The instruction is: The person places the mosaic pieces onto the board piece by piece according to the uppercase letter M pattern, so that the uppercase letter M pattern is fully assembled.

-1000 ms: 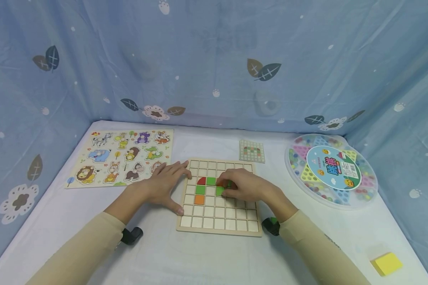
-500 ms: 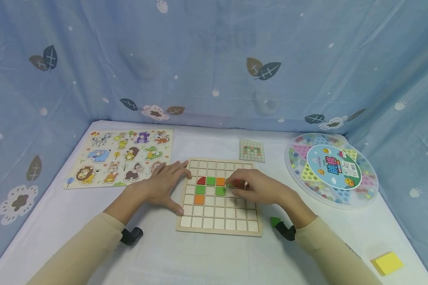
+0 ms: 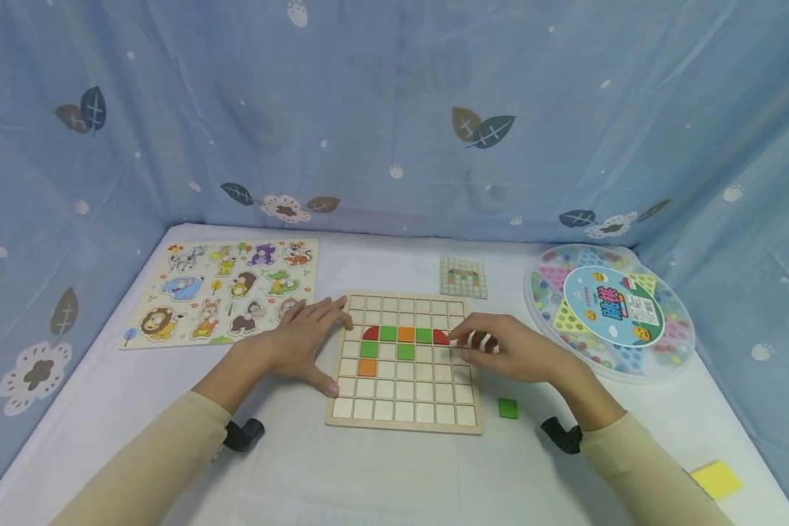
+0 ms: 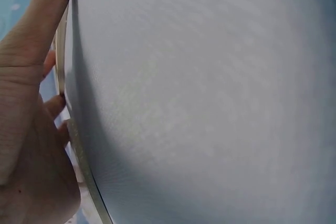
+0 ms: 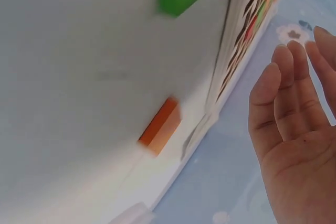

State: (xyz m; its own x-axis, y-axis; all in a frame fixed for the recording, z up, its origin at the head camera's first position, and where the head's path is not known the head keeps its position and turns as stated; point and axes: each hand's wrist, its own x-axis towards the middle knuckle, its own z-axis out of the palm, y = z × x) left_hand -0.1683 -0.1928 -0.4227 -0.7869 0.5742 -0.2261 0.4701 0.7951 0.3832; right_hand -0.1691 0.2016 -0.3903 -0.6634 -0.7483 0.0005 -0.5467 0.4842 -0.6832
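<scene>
A wooden grid board (image 3: 404, 427) lies on the white table. Red quarter-round pieces (image 3: 371, 334) end a row with green tiles and an orange tile (image 3: 405, 334) between them. Below that row sit two green tiles and another orange tile (image 3: 367, 367). My left hand (image 3: 302, 343) rests along the board's left edge with fingers spread. My right hand (image 3: 509, 347) hovers at the right edge, fingertips by the right red piece (image 3: 440, 337). Its fingers are loosely bent and hold nothing in the right wrist view. A loose green tile (image 3: 508, 408) lies right of the board.
A small pattern card (image 3: 464, 277) lies behind the board. An animal puzzle board (image 3: 193, 296) is at the left, a round marble game box (image 3: 610, 314) at the right. A yellow block (image 3: 717, 479) lies front right. An orange block (image 5: 160, 126) shows in the right wrist view.
My right hand has moved right along the row, uncovering the orange tile, the green tile and the right red piece. My left hand has stayed put.
</scene>
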